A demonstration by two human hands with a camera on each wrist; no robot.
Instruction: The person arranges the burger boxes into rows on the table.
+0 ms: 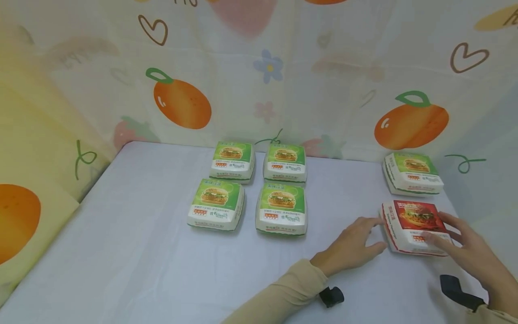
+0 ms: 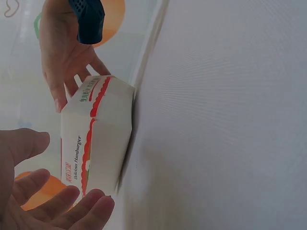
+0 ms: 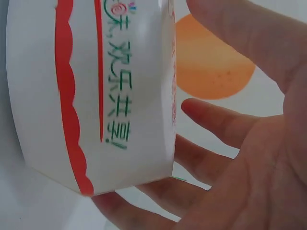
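Observation:
A red-and-white hamburger box lies on the table at the right, its printed lid facing up. My left hand is at its left side, fingertips close to the edge. In the left wrist view, the left fingers are spread and loosely bent beside the box. The right hand reaches around the right side, with the thumb over the lid's front part. Seen from the right wrist, its fingers lie spread and relaxed along the box's end, some partly hidden behind it.
One green-and-white burger box sits right behind the red one. Several more green boxes stand left of it in two rows, such as the front one. A patterned cloth hangs behind the white table.

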